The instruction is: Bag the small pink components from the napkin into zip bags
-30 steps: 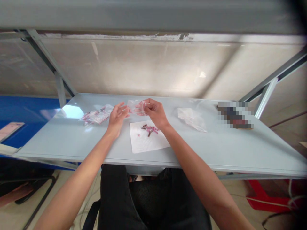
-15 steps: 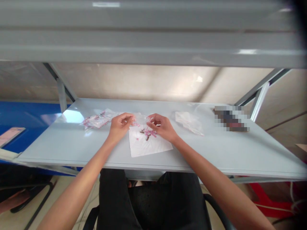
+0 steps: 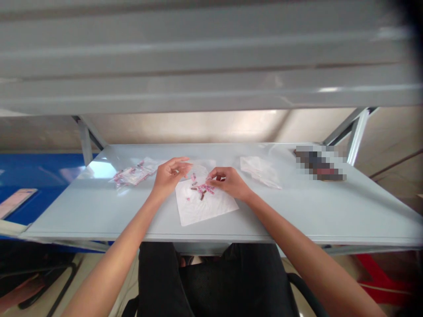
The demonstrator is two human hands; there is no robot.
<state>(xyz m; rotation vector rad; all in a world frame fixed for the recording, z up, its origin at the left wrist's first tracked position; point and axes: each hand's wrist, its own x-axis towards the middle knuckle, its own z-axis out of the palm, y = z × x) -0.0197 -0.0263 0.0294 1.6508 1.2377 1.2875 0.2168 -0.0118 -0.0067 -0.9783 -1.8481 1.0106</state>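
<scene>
On a white sheet [image 3: 205, 211] in the middle of the table lies a loose cluster of small pink-and-white pieces [image 3: 207, 189], with a few short dark brown pieces [image 3: 202, 196] among them. My left hand [image 3: 170, 175] hovers at the sheet's upper left, fingers stretched and apart, holding nothing that I can see. Over the right side of the cluster, my right hand [image 3: 229, 181] has its thumb and fingertips pinched together; whatever is between them is too small to make out. Behind the sheet, between both hands, a clear plastic bag [image 3: 206, 165] lies flat.
Filled clear bags with pink contents [image 3: 134, 174] are piled at the left. A stack of flat clear bags [image 3: 259, 169] lies to the right, with a blurred-out object [image 3: 320, 165] beyond. A grey shelf [image 3: 211, 88] overhangs the table. A phone [image 3: 16, 202] rests on a blue surface.
My left fingers have opened and spread. My right hand has come down to the pink pieces. The clear bag now lies behind the sheet, and the view has tilted up slightly.
</scene>
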